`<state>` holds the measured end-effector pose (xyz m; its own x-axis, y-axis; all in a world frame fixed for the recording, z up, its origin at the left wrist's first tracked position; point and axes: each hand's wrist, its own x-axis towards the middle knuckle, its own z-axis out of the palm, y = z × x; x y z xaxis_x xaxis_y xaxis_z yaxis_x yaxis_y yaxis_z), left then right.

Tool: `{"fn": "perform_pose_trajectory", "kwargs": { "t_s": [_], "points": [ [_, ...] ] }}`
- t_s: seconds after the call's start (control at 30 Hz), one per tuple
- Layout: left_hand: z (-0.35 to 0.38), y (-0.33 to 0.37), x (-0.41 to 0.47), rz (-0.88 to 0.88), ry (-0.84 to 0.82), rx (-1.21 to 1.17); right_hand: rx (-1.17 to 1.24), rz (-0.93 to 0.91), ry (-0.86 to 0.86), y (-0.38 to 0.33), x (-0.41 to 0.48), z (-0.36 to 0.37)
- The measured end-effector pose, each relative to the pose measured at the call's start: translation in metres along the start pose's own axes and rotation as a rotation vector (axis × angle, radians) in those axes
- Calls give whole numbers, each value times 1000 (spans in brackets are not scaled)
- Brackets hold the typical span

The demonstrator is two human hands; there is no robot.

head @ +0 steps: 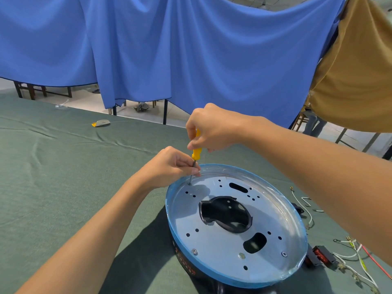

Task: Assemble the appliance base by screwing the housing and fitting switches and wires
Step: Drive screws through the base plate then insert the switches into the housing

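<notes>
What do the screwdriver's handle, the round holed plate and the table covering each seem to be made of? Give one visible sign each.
The screwdriver handle: probably plastic, smooth glossy yellow. The round plate: seemingly sheet metal, pale silvery with a dull sheen, punched holes and cutouts. The table covering: cloth, matt green, lying in soft creases.

bright, even daylight | soft shadow left of the base [235, 225] (faint rim glare) | sharp focus | wide-angle edge bending
</notes>
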<state>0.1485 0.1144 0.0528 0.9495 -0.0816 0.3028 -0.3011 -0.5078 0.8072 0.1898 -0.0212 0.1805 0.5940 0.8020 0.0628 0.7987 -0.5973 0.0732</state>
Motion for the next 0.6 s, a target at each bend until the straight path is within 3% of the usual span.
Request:
{"fn": "perform_pose_trajectory", "kwargs": {
  "t_s": [0.17,0.37,0.6],
  "points": [
    [1,-3,0,9,84,-13,-38,6,-5,-1,0,4],
    [0,-2,0,10,-76,-17,-3,-15,-26,-1,-1,-2],
    [8,-4,2,9,100,-61,-73,70,25,3,4,12]
  ]
}}
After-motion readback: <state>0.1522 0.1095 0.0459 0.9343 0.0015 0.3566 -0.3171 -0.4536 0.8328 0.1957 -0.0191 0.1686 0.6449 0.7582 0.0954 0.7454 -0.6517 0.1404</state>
